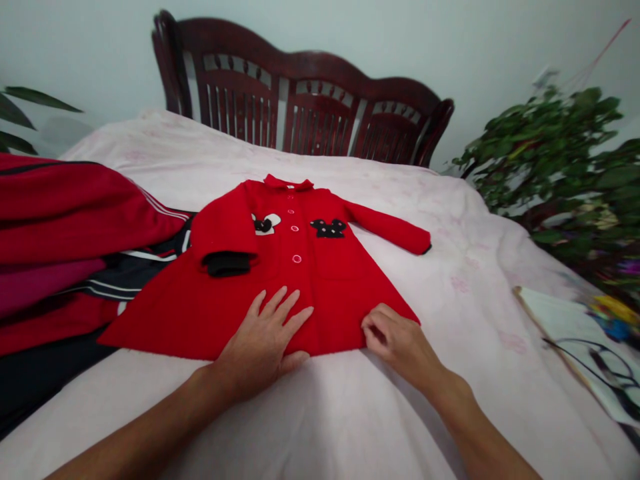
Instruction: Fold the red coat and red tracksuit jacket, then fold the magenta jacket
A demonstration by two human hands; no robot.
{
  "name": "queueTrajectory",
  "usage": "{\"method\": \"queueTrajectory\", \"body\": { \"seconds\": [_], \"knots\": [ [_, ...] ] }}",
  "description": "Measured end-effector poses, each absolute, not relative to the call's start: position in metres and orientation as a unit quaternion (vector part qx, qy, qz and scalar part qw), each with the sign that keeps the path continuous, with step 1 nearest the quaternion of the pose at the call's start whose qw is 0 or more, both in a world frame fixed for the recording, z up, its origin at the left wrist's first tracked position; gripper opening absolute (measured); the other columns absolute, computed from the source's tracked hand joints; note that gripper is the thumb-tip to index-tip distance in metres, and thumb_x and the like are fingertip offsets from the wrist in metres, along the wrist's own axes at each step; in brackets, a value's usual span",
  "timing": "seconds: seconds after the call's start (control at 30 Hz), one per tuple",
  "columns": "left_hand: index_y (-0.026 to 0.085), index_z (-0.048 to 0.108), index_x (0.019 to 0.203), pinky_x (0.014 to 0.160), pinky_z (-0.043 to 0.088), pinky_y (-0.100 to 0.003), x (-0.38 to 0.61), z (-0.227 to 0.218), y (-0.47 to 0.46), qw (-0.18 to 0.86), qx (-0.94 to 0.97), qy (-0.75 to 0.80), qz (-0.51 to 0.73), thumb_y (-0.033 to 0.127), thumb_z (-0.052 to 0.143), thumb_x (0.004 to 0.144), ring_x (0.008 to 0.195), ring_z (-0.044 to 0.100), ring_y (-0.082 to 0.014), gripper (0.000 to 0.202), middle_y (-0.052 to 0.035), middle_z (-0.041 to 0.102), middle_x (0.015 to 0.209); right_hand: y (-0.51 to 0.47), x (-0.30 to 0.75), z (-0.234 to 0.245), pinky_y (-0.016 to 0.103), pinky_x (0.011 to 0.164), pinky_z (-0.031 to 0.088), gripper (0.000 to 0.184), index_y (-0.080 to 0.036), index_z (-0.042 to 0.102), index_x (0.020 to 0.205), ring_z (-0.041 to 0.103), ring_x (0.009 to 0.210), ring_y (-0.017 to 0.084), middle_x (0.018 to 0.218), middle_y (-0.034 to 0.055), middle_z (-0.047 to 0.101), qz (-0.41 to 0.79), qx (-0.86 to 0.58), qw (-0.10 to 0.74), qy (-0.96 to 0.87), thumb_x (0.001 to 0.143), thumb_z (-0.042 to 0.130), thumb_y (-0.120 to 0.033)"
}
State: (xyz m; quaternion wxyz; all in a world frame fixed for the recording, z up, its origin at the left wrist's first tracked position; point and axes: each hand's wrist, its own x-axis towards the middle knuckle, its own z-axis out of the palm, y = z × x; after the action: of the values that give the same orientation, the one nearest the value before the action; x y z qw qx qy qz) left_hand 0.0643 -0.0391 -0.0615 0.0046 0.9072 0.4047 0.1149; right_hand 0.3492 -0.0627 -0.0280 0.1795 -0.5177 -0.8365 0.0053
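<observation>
A red buttoned coat (pixel 333 300) lies front side up on the bed, its collar toward the headboard. Black and white appliqués decorate its chest. One sleeve (pixel 220 217) is folded down over the front, dark lining showing at the cuff; the other sleeve (pixel 393 227) stretches out to the right. My left hand (pixel 267 333) rests flat on the lower front, fingers spread. At the lower right hem, the fingers of my right hand (pixel 393 337) are curled together in a pinch on the coat's edge; the fingertips are partly hidden.
Red and dark garments (pixel 75 233) with white stripes are piled at the left. A pale sheet (pixel 470 333) covers the bed, with a dark wooden headboard (pixel 320 103) behind. Beyond the right edge are a leafy plant (pixel 560 160) and a surface holding eyeglasses (pixel 607 363).
</observation>
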Motion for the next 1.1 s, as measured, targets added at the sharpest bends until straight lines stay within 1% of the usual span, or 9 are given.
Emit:
{"method": "queueTrajectory", "body": {
  "seconds": [0.13,0.3,0.43,0.53,0.7,0.87,1.0,1.1],
  "knots": [
    [0.027,0.039,0.148,0.114,0.023,-0.059,0.065,-0.063,-0.039,-0.006,0.908,0.400,0.122,0.054,0.049,0.091,0.145,0.027,-0.0354,0.063,-0.0135,0.037,0.155,-0.076,0.365,-0.029,0.024,0.060,0.044,0.016,-0.022,0.060,0.080,0.056,0.066,0.013,0.077,0.0011,0.062,0.043,-0.546,0.232,-0.804,0.088,0.048,-0.015],
    [0.027,0.039,0.148,0.113,0.023,-0.060,0.065,-0.064,-0.038,-0.007,0.910,0.399,0.117,0.055,0.047,0.092,0.145,0.028,-0.0353,0.063,-0.0140,0.038,0.155,-0.090,0.364,-0.041,0.026,0.065,0.049,0.017,-0.021,0.067,0.087,0.062,0.072,0.014,0.081,0.0029,0.067,0.017,-0.503,0.226,-0.834,0.093,0.051,-0.018],
    [0.027,0.040,0.147,0.114,0.023,-0.059,0.065,-0.064,-0.038,-0.008,0.909,0.402,0.113,0.055,0.047,0.092,0.145,0.027,-0.0348,0.063,-0.0135,0.038,0.155,-0.092,0.360,-0.050,0.029,0.072,0.054,0.017,-0.021,0.071,0.096,0.065,0.078,0.015,0.087,0.0055,0.071,-0.016,-0.481,0.230,-0.846,0.093,0.054,-0.019],
    [0.028,0.039,0.148,0.114,0.022,-0.059,0.065,-0.065,-0.037,-0.005,0.909,0.400,0.116,0.056,0.046,0.092,0.146,0.027,-0.0344,0.063,-0.0130,0.038,0.155,-0.092,0.362,-0.053,0.030,0.075,0.057,0.018,-0.022,0.073,0.099,0.067,0.080,0.016,0.089,0.0057,0.072,-0.031,-0.473,0.236,-0.848,0.093,0.056,-0.020],
    [0.027,0.040,0.147,0.113,0.024,-0.060,0.065,-0.065,-0.037,0.000,0.908,0.401,0.120,0.057,0.046,0.092,0.145,0.027,-0.0353,0.063,-0.0138,0.039,0.155,-0.094,0.360,-0.053,0.031,0.078,0.057,0.016,-0.022,0.074,0.097,0.068,0.081,0.017,0.088,0.0052,0.074,-0.074,-0.472,0.223,-0.850,0.092,0.059,-0.020],
    [0.026,0.040,0.147,0.114,0.024,-0.060,0.066,-0.063,-0.039,-0.007,0.908,0.403,0.118,0.055,0.049,0.091,0.145,0.027,-0.0350,0.063,-0.0144,0.039,0.155,-0.095,0.348,-0.052,0.030,0.074,0.055,0.016,-0.020,0.072,0.085,0.067,0.077,0.016,0.083,0.0056,0.072,-0.137,-0.476,0.198,-0.846,0.091,0.057,-0.016],
    [0.027,0.040,0.147,0.113,0.024,-0.060,0.066,-0.064,-0.039,-0.009,0.908,0.403,0.116,0.054,0.050,0.091,0.145,0.027,-0.0352,0.063,-0.0141,0.038,0.155,-0.093,0.345,-0.055,0.029,0.070,0.052,0.016,-0.019,0.067,0.079,0.064,0.071,0.015,0.079,0.0038,0.070,-0.156,-0.478,0.216,-0.837,0.088,0.056,-0.012],
    [0.027,0.040,0.147,0.113,0.024,-0.060,0.066,-0.066,-0.038,-0.011,0.908,0.403,0.117,0.054,0.049,0.091,0.145,0.027,-0.0351,0.063,-0.0141,0.038,0.155,-0.091,0.353,-0.057,0.027,0.066,0.050,0.016,-0.020,0.066,0.081,0.063,0.069,0.014,0.077,0.0022,0.069,-0.118,-0.509,0.256,-0.813,0.086,0.054,-0.011]
  ]
}}
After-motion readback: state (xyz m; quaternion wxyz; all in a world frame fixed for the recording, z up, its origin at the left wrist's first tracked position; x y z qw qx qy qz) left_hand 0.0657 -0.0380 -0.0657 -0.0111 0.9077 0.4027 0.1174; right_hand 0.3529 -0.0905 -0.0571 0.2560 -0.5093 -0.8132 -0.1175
